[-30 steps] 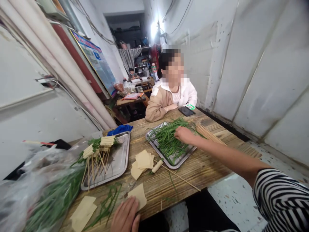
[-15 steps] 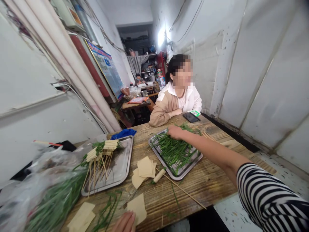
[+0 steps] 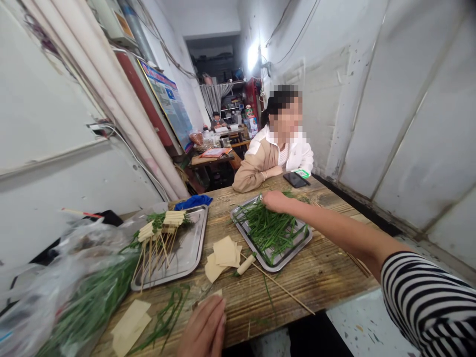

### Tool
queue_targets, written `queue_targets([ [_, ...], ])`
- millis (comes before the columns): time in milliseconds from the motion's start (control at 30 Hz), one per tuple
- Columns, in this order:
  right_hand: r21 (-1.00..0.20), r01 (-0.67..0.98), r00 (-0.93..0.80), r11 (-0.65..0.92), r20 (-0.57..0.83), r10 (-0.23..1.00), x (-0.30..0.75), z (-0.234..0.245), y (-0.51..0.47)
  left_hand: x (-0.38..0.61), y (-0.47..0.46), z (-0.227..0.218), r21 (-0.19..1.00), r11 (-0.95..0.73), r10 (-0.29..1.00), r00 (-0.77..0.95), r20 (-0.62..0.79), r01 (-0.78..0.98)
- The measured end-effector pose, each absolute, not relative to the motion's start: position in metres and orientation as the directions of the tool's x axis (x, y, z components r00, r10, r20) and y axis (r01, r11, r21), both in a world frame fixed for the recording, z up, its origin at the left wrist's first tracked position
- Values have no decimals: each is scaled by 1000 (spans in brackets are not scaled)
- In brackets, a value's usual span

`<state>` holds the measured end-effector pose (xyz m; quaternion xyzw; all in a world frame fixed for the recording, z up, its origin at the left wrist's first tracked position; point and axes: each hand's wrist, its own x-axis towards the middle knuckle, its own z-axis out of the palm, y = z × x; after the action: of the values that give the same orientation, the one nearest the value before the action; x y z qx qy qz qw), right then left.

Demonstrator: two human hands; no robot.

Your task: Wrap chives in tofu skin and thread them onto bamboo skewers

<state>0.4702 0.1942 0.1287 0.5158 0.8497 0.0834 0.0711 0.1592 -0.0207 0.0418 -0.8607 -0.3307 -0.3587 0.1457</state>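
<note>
My right hand reaches over the far left part of a metal tray and closes on cut green chives; its fingertips are partly hidden. At the near edge, my left hand lies flat over a tofu sheet, which it mostly covers. Beyond it lies a stack of square tofu sheets. Beside the stack is a rolled tofu sheet with greens inside, on a thin wooden skewer. More tofu sheets and loose chives are to the left.
A second metal tray at the left holds skewered rolls and leafy greens. Plastic bags of greens crowd the left edge. A person leans on the wooden table's far side near a phone. Loose skewers lie right.
My left hand has moved forward and right, covering most of the near tofu sheet. My right hand stays at the chives, its fingers lower among them. The view has shifted slightly.
</note>
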Motion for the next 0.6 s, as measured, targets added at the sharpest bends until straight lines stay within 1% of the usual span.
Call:
queue_targets([
  [100,201,848,-491,490,-50,870,474,127,192,173,-18,50,18,-743,471,502,725,669],
  [233,176,834,-521,523,-62,851,476,121,191,187,-17,53,35,-774,463,528,712,632],
  [400,182,853,-491,489,-37,870,475,119,188,197,-14,52,37,-800,464,578,671,598],
  [600,208,871,-452,446,-20,892,474,126,183,207,-7,57,73,-810,472,573,670,581],
])
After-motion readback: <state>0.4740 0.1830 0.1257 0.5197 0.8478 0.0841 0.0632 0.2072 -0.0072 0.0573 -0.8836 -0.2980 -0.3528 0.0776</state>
